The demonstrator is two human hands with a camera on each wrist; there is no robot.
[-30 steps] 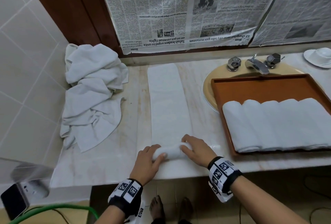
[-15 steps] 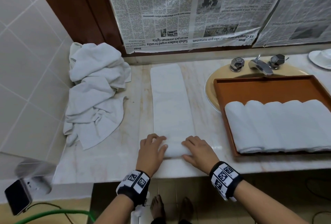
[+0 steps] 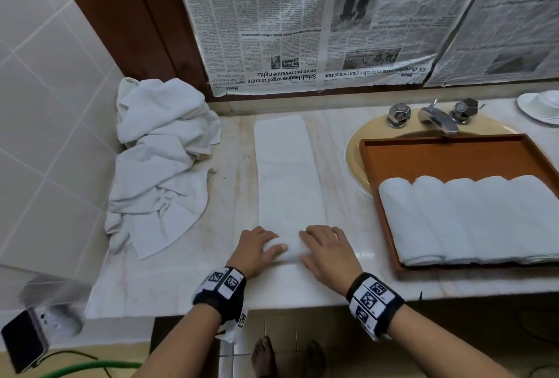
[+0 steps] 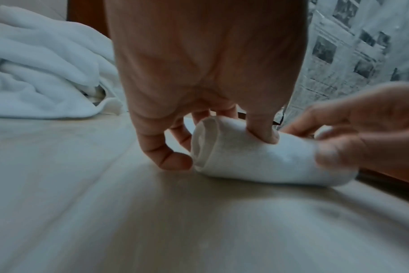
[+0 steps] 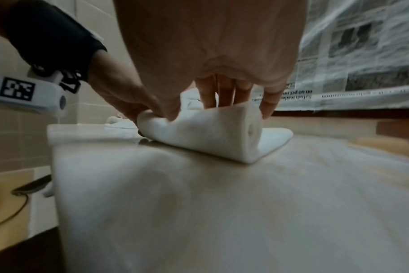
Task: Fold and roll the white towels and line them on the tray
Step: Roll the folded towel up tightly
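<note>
Both hands, left hand and right hand, grip the folded white towel strip, rolling just begun; next, I reckon, even rolling away along the marble bench.

Folded towel under my hands: white terry cloth, matt, finely napped. Rolled towels: same soft matt cloth. Heaped towels: crumpled cloth. Tray: brown wood, smooth satin finish. Countertop: pale veined stone, polished, glossy. Tap: shiny faceted metal. Wall sheets: thin matt newspaper. Wall tiles: smooth glazed ceramic.
</note>
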